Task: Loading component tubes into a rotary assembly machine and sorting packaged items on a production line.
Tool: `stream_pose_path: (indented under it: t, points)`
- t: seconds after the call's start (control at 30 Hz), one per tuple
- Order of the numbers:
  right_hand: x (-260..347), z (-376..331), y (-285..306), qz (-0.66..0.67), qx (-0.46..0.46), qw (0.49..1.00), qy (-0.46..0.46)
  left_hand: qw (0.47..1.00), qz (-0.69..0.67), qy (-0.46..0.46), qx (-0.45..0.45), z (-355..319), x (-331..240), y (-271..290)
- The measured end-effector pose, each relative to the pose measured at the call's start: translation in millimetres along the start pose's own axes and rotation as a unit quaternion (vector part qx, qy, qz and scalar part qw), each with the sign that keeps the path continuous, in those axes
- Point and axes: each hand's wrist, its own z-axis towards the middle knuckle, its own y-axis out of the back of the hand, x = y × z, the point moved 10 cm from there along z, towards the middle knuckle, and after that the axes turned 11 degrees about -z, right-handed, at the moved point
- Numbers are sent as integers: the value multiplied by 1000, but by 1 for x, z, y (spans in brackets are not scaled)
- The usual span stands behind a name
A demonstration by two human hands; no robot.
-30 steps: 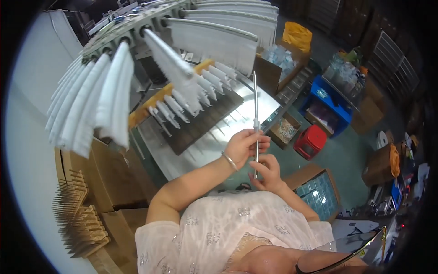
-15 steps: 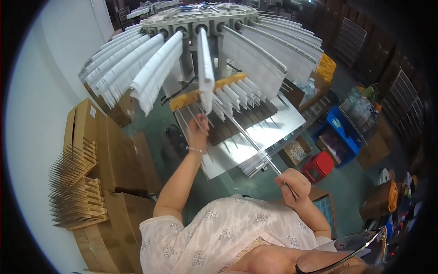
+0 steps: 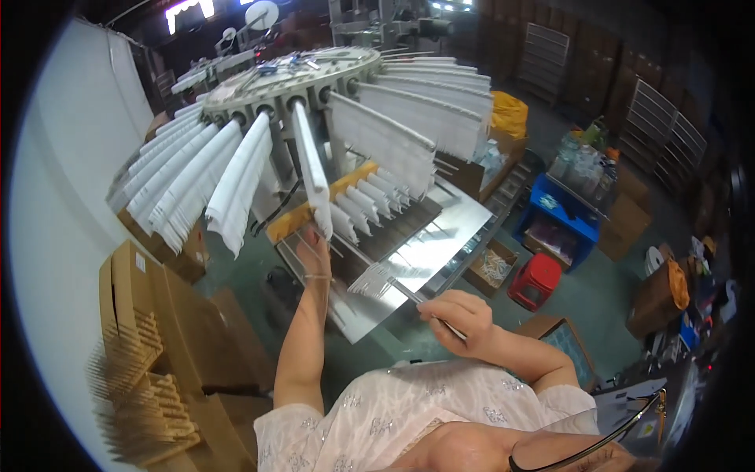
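My right hand (image 3: 458, 321) is closed around the near end of a thin metal rod (image 3: 405, 292), which slants away toward a wooden bar (image 3: 346, 182) with a row of thin metal pins. Several of the bar's pins carry gathered white fabric pieces (image 3: 370, 200); others at its left are bare. My left hand (image 3: 313, 250) is by those left pins, just below the hanging tip of a white fabric piece (image 3: 312, 169). Its fingers are bent and partly hidden, so what they hold cannot be made out. The bar lies on a shiny metal table (image 3: 370, 311).
Above the table stands a round machine (image 3: 291, 75), its spokes draped with white fabric pieces. Cartons (image 3: 177, 330) and pin-studded wooden bars (image 3: 161, 393) are at the left. A red stool (image 3: 535, 281), a blue crate (image 3: 562, 216) and an open box (image 3: 491, 266) stand at the right.
The head view has shifted, so the machine sits lower and further left. My right hand and the rod have moved toward the wooden bar. The left hand stays by the bare pins.
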Motion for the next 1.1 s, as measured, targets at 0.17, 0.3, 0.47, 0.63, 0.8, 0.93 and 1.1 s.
stream_pose_path:
  t: [0.17,0.3,0.47,0.63,0.8,0.93,1.1]
  points:
    - [-11,-6,10,-26,-7,998,-50,970,219,52,88,-24,-52,-39]
    - [-7,-3,0,-19,-4,998,-59,965,207,-142,80,-43,-54,-32]
    - [-15,-16,6,-53,-21,997,-52,963,15,-3,271,-124,-133,-78]
    - [-5,-28,36,-46,-27,998,-42,955,-179,223,73,-66,-36,-36]
    - [-8,-2,25,-65,-7,997,-49,927,-257,271,44,-22,-14,-59]
    - [-27,1,4,-60,6,997,-52,971,-122,198,54,-37,-37,-64]
    - [-32,-23,18,-37,-34,997,-54,964,-90,179,177,-84,-81,-86]
